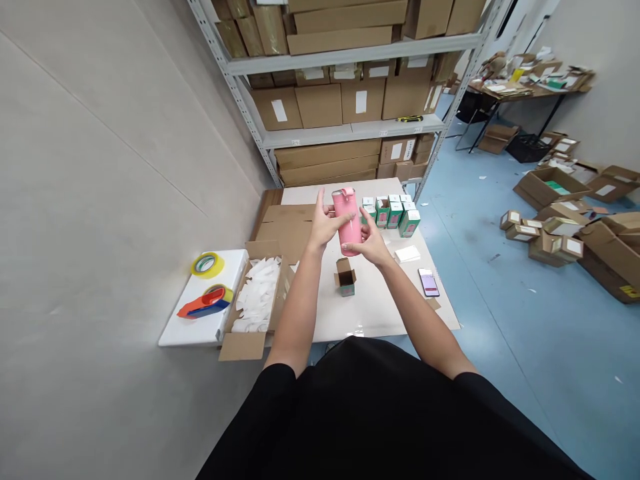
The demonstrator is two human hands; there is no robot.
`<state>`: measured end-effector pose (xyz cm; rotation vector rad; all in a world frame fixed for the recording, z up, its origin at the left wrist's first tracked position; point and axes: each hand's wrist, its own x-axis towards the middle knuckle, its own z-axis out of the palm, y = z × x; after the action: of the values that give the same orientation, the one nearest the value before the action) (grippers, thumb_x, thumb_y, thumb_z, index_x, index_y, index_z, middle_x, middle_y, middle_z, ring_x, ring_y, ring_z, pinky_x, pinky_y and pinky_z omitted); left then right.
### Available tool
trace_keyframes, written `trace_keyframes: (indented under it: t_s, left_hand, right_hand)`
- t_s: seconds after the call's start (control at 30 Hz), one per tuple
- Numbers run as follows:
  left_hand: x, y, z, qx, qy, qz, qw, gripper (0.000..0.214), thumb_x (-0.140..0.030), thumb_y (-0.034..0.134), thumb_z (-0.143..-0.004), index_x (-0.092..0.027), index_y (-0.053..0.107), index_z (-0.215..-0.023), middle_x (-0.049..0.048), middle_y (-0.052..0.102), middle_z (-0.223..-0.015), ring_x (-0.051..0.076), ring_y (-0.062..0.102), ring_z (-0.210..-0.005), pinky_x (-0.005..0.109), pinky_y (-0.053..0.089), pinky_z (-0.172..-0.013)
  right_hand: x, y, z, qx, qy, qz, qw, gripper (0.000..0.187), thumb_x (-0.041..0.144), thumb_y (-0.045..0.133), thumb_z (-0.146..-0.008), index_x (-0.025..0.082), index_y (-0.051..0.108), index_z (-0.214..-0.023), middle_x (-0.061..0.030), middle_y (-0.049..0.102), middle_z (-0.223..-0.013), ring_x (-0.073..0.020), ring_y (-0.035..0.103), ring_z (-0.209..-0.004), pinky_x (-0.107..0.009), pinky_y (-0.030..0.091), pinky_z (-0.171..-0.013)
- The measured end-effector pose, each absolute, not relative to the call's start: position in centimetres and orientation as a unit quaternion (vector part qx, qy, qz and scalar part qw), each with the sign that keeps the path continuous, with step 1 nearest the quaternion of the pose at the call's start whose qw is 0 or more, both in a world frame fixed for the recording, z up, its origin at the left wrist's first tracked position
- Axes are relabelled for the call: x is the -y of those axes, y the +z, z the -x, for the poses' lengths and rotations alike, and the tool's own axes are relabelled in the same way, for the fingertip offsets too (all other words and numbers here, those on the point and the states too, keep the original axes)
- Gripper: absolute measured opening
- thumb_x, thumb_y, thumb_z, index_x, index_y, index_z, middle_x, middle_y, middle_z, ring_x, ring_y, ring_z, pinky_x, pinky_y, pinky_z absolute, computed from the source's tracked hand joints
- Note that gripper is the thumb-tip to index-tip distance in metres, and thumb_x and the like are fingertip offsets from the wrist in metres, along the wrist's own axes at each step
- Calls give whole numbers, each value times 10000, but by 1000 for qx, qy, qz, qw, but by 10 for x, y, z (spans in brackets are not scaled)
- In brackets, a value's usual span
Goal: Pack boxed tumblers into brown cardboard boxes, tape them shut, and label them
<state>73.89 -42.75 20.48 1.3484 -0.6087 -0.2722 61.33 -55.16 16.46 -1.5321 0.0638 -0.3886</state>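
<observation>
I hold a pink bottle [347, 220] upright above the white table [380, 307] with both hands. My left hand [324, 225] wraps the bottle's left side near the lid. My right hand [371, 243] grips its lower right side. Below the bottle a small green box [345, 277] stands on the table with its top flaps open. Behind it, several shut green and white boxes [395, 212] stand in a group.
A phone [429, 282] and a white card stack [407, 253] lie at the table's right. An open carton of white packets [256, 293], yellow tape roll [207, 265] and tape dispenser [206, 303] sit left. Shelves of cartons [345, 100] stand behind; boxes litter the blue floor.
</observation>
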Motion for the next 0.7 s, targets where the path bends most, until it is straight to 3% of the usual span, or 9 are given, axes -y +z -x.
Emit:
trace_keyframes:
  t_s: [0.17, 0.27, 0.4, 0.57, 0.7]
  left_hand:
    - [427, 204, -740, 252, -151, -599, 745, 1343, -353, 940, -743, -305, 21, -1721, 68, 739, -1081, 233, 716, -1009, 423, 580, -970]
    - [427, 202, -741, 258, -142, -605, 740, 1315, -380, 933, -762, -345, 32, -1718, 97, 712, -1232, 245, 704, -1088, 432, 572, -1004]
    - [429, 197, -741, 248, -89, -630, 731, 1435, -358, 1009, -642, -394, 50, -1710, 114, 601, -1449, 266, 686, -1162, 413, 567, -1021]
    - [431, 191, -741, 223, -128, -610, 749, 1446, -401, 966, -711, -354, -84, -1704, 104, 698, -1281, 259, 719, -1065, 442, 575, -990]
    - [431, 190, -739, 218, -114, -605, 757, 1522, -392, 996, -658, -344, -111, -1701, 108, 697, -1266, 250, 716, -1073, 387, 585, -948]
  right_hand:
    - [551, 163, -614, -5, -134, 683, 718, 1267, 439, 868, -736, 355, 63, -1711, -51, 692, -1204, -254, 708, -1042, -455, 612, -953]
    - [550, 160, -615, -35, -160, 696, 699, 1305, 409, 882, -700, 343, 64, -1714, -55, 677, -1179, -249, 705, -989, -446, 619, -926]
    - [544, 155, -615, -80, -198, 724, 656, 1347, 401, 917, -651, 311, 99, -1717, -91, 654, -1222, -275, 685, -1028, -466, 619, -931]
    - [540, 153, -614, -48, -168, 708, 684, 1240, 403, 835, -741, 349, 66, -1712, -84, 649, -1275, -263, 690, -1081, -457, 610, -956]
    - [540, 150, -616, -90, -186, 699, 685, 1351, 389, 897, -664, 334, 46, -1712, -88, 642, -1262, -260, 690, -1020, -459, 632, -902]
